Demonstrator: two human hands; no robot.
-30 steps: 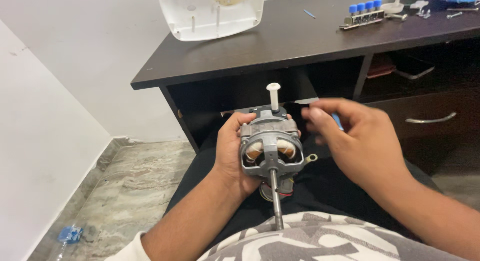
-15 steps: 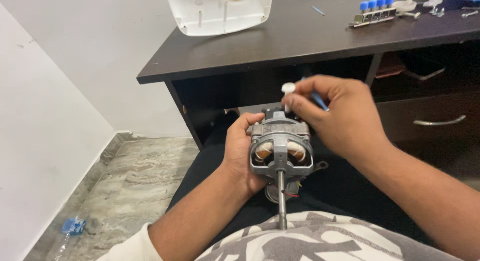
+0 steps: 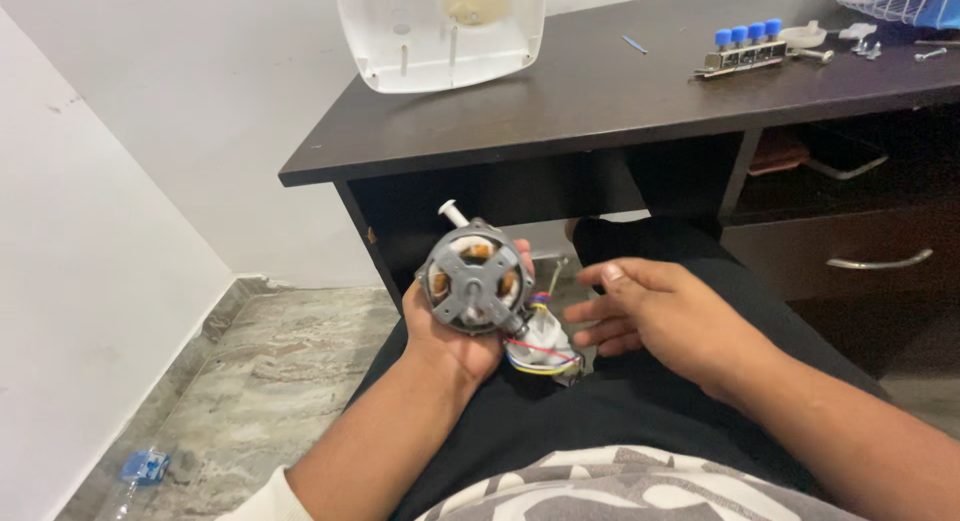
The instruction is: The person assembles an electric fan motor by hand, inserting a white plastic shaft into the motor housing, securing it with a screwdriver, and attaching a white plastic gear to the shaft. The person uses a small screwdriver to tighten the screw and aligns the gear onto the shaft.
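Head view: your left hand [image 3: 455, 336] cups a small grey fan motor [image 3: 472, 279] from behind, fingers wrapped round its housing, so that it sits above your lap just in front of the dark wooden desk [image 3: 520, 131]. The motor's shaft end faces you; copper windings show through the frame, a white stub pokes out at its upper left, and a bundle of coloured wires [image 3: 540, 346] with a white part hangs from its lower right.

Your right hand [image 3: 665, 316] lies open and holds nothing, fingers loosely spread, close to the wires but apart from the motor.

On progress, I judge the motor already free of its casing: the white plastic cover [image 3: 440, 31] stands on the desk, with a blue-buttoned switch block [image 3: 745, 49] and loose screws [image 3: 860, 43] further right. What is left I cannot tell from this view.

Against the earlier frames, the motor has been turned: its long shaft pointed down toward you then, and now its face is tipped up and swung left. Your right hand, which was at the top of the motor half a second ago, has come away and opened.
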